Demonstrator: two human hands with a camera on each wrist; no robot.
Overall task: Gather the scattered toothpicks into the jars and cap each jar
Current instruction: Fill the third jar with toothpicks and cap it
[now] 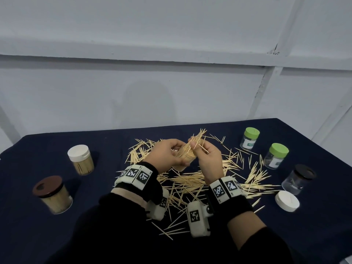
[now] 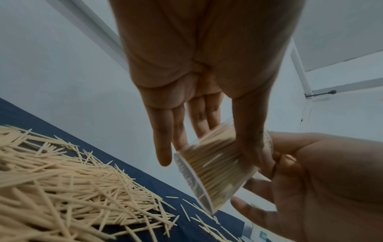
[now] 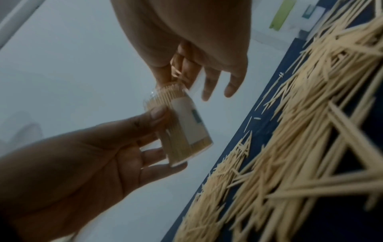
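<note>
Head view. Left hand (image 1: 167, 155) at frame centre, fingers curled round an open jar (image 1: 185, 159), tilted, mouth toward upper right. Jar mostly hidden by both hands; only a packed section and the base visible. Right hand (image 1: 206, 157) just right of it, pinching a bundle (image 1: 196, 140) of toothpicks at the jar mouth, tips fanning toward upper right. Loose toothpicks (image 1: 192, 184) scattered on the dark cloth (image 1: 38, 235) beneath and around the hands, partly hidden by wrists and wrist cameras. Left side of frame: two capped, filled jars, white cap (image 1: 79, 153) and brown cap (image 1: 47, 186). Right side: two green-capped jars (image 1: 251, 133) (image 1: 278, 150), a black-capped jar (image 1: 304, 173), a loose white cap (image 1: 287, 200). Contents of the right-side jars hard to make out.

Left wrist view. Left hand (image 2: 199, 65) filling upper centre, thumb laid across the jar (image 2: 215, 165), motion-blurred. Right hand (image 2: 323, 180) at lower right, cut off by the frame edge. Toothpicks (image 2: 62, 188) piled at lower left.

Right wrist view. Right hand (image 3: 186, 36) at top centre, fingertips hidden behind the jar (image 3: 182, 127) mouth. Left hand (image 3: 72, 163) at lower left, thumb on the jar wall. Label unreadable. Toothpicks (image 3: 300, 131) blurred along the right side.
</note>
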